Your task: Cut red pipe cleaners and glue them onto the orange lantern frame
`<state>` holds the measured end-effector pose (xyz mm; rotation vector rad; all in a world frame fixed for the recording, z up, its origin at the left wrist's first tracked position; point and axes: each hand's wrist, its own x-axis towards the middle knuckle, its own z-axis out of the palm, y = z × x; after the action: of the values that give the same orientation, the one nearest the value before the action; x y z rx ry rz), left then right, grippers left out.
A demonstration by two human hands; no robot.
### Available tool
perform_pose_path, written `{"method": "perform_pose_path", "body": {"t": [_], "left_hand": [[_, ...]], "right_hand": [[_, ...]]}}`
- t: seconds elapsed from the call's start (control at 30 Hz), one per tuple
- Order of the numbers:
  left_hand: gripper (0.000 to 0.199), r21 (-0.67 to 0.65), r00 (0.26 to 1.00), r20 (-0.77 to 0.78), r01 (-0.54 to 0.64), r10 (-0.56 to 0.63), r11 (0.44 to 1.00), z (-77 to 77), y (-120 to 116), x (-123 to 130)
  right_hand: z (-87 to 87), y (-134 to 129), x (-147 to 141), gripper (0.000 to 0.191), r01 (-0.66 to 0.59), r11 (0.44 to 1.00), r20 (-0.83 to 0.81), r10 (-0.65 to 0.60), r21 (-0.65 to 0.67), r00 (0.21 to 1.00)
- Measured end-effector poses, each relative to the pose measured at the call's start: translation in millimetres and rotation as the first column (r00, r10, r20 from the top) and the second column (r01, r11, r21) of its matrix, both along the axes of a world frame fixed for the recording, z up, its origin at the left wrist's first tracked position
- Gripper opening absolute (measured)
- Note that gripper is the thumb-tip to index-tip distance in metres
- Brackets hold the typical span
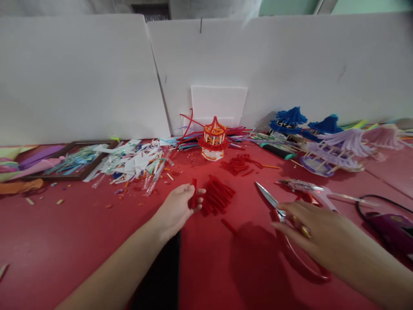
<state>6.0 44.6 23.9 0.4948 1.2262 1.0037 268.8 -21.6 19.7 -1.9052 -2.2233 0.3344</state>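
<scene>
On a smooth red tabletop (206,262) before matte white upright panels (274,60), the left hand (177,206) pinches a short, fuzzy red stem (194,194) beside a pile of matching stems (217,196). The right hand's (322,228) fingers lie over red-handled metal scissors (269,196); whether they grip, I cannot tell.

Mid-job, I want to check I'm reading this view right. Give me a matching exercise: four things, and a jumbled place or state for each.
1. Scissors
2. Left hand
3. Black flat object
4. Orange-and-red model

A. partly under the left forearm
B. standing before the white panel
C. touched by the right hand
D. holding a red strip

Pairs: 1-C, 2-D, 3-A, 4-B
</scene>
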Motion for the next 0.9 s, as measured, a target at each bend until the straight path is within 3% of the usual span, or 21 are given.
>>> {"method": "perform_pose_path", "body": {"t": [0.07,0.17,0.23,0.33,0.43,0.57,0.7,0.77,0.83,0.87,0.9], "left_hand": [[0.024,0.024,1.000,-0.018,0.014,-0.014,1.000,7.4,-2.9,6.8],[0.016,-0.020,0.999,-0.013,0.051,-0.051,0.999,23.4,-11.6,14.1],[0.009,-0.056,1.000,-0.027,-0.011,0.009,0.998,31.9,-18.7,16.0],[0.015,-0.134,0.997,-0.076,-0.034,0.024,0.990,35.1,-27.5,14.0],[0.018,-0.190,0.992,-0.128,-0.037,0.012,0.981,29.7,-29.8,9.8],[0.017,-0.170,0.999,0.021,0.048,-0.045,0.984,26.1,-23.0,10.6],[0.033,-0.161,0.999,-0.040,0.002,-0.008,0.987,31.9,-17.3,14.4],[0.048,-0.075,0.989,-0.145,-0.005,-0.006,0.997,30.4,-15.9,13.5],[0.057,0.140,0.944,-0.325,0.102,-0.052,0.985,22.2,-13.3,11.6],[0.055,0.257,0.885,-0.458,0.228,-0.090,0.939,15.8,-11.3,11.0],[0.049,0.363,0.781,-0.613,0.414,-0.120,0.835,8.8,-8.5,10.9]], "right_hand": [[7.8,17.8,-22.1,0.033,-0.082,0.995,0.015,0.081,0.054,0.997],[11.6,52.2,-52.5,0.032,-0.155,0.987,0.069,0.153,0.030,0.986],[7.9,73.3,-66.2,0.032,-0.189,0.982,0.094,0.190,-0.017,0.977],[-2.5,91.7,-77.7,0.033,-0.216,0.975,0.078,0.220,-0.059,0.972],[-10.3,94.0,-84.3,0.031,-0.262,0.963,0.031,0.265,-0.065,0.964],[-10.7,87.8,-85.9,0.027,-0.338,0.940,-0.100,0.333,-0.039,0.938],[-4.1,72.8,-74.5,0.020,-0.196,0.980,-0.215,0.198,0.033,0.956],[-0.6,57.3,-69.6,0.023,-0.166,0.985,-0.157,0.159,-0.035,0.975],[1.0,38.4,-68.8,0.034,-0.209,0.964,-0.048,0.203,-0.164,0.978],[0.9,29.3,-69.7,0.034,-0.248,0.943,0.009,0.256,-0.220,0.967],[0.5,21.4,-71.1,0.030,-0.296,0.921,0.049,0.317,-0.252,0.947]]}}
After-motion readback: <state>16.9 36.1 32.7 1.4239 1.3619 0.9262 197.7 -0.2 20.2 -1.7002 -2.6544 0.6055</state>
